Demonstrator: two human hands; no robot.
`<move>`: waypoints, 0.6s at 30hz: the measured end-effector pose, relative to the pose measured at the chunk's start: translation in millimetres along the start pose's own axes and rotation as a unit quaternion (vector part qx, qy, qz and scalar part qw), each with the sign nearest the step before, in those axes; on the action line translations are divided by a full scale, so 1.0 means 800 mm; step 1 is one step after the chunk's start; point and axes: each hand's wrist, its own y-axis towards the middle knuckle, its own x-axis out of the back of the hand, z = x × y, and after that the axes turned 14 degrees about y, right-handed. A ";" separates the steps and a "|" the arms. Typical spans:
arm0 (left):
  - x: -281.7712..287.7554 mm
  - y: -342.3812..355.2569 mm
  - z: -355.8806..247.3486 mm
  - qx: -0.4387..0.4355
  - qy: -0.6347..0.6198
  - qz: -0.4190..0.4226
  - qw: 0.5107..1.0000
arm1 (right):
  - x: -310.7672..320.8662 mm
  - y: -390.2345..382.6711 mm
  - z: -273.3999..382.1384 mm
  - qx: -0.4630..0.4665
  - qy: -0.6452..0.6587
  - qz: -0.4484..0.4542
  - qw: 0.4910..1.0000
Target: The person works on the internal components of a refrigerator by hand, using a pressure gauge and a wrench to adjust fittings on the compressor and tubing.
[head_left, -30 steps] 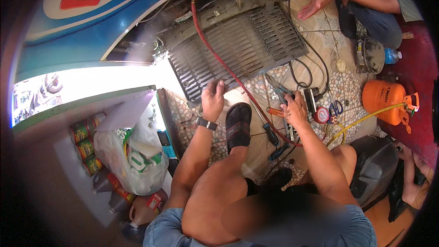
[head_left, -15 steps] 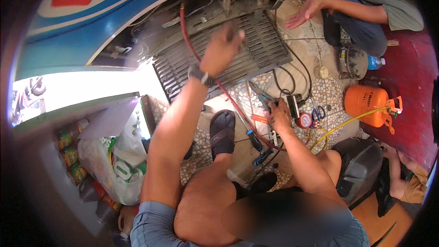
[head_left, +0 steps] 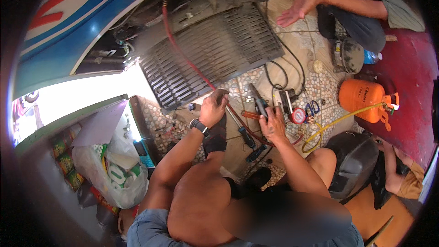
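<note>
My left hand is closed beside the red hose, above my sandalled foot; what its fingers hold is too small to make out. My right hand grips a dark pair of pliers, jaws pointing away from me. An orange-handled tool and blue-and-black screwdrivers lie under and beside my hands. A red gauge with a yellow hose sits right of my right hand. Beyond my hands, a slotted dark metal grille lies before an open blue-sided appliance.
An orange gas cylinder and grimy bucket stand at right. A co-worker's open hand reaches in at top right; another person's limb is at far right. A bag of goods and cans sit at left, a black case by my right knee.
My left hand rose over the grille and has come back down beside the red hose. My right hand has shifted slightly, the pliers now pointing more steeply away from me. The view has shifted a little.
</note>
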 end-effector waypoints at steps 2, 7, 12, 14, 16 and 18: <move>-0.004 0.013 0.017 0.015 0.009 -0.033 0.999 | 0.002 0.000 -0.005 0.027 -0.013 -0.029 0.999; 0.005 0.008 0.036 0.063 -0.004 -0.033 0.997 | -0.003 0.013 0.000 0.093 -0.060 -0.089 0.990; 0.009 -0.008 0.037 0.056 -0.007 -0.022 0.998 | 0.001 0.033 -0.003 0.087 -0.057 -0.075 0.992; 0.010 -0.016 0.042 0.041 -0.002 -0.026 0.999 | -0.001 0.033 -0.001 0.078 -0.058 -0.062 0.993; 0.011 -0.020 0.048 0.035 0.026 -0.025 0.999 | -0.001 0.033 0.001 0.063 -0.062 -0.045 0.995; 0.009 -0.024 0.045 0.034 0.007 -0.029 0.999 | -0.001 0.029 -0.003 0.071 -0.065 -0.052 0.994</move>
